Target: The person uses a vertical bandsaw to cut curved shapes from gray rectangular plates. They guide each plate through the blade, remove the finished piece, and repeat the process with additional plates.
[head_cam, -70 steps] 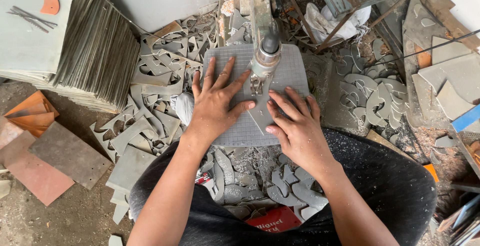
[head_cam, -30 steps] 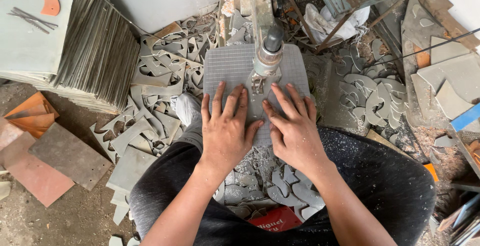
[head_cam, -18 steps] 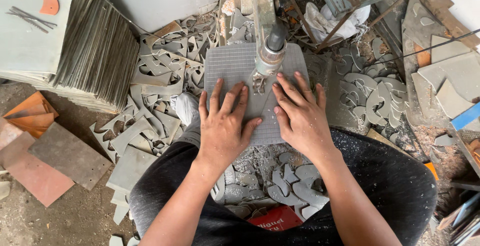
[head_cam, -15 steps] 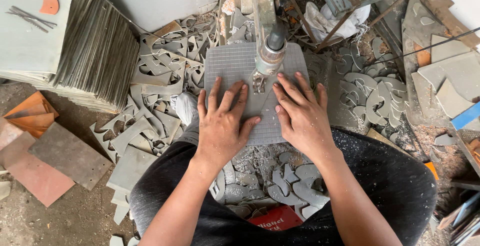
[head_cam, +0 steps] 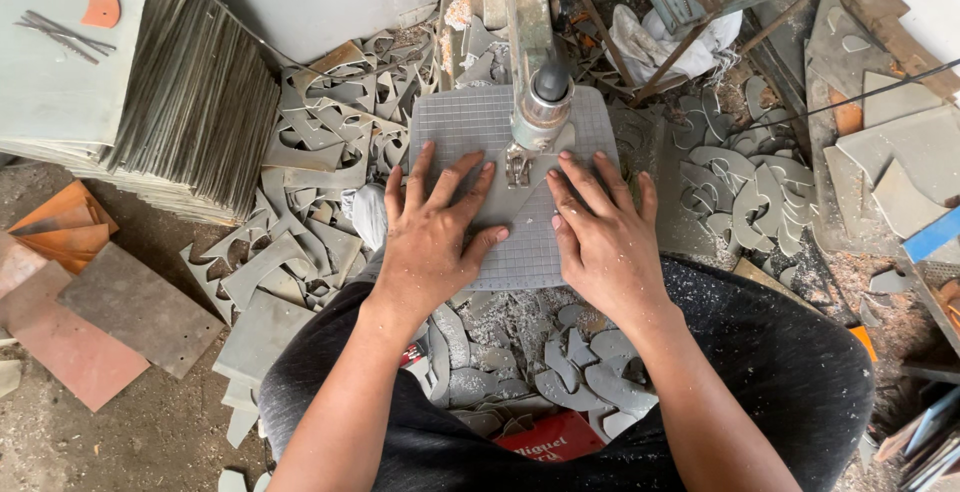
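Head view: the left hand (head_cam: pixel 432 242) and right hand (head_cam: pixel 603 235) press flat, fingers spread, on a grey gridded square tile (head_cam: pixel 470 137) under the upright metal saw head (head_cam: pixel 540 102). The tile lies level, edges roughly square to the person, with no clear long axis.

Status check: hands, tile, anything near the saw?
Left hand and right hand flat on grey tile. Saw head between them. Offcuts around.
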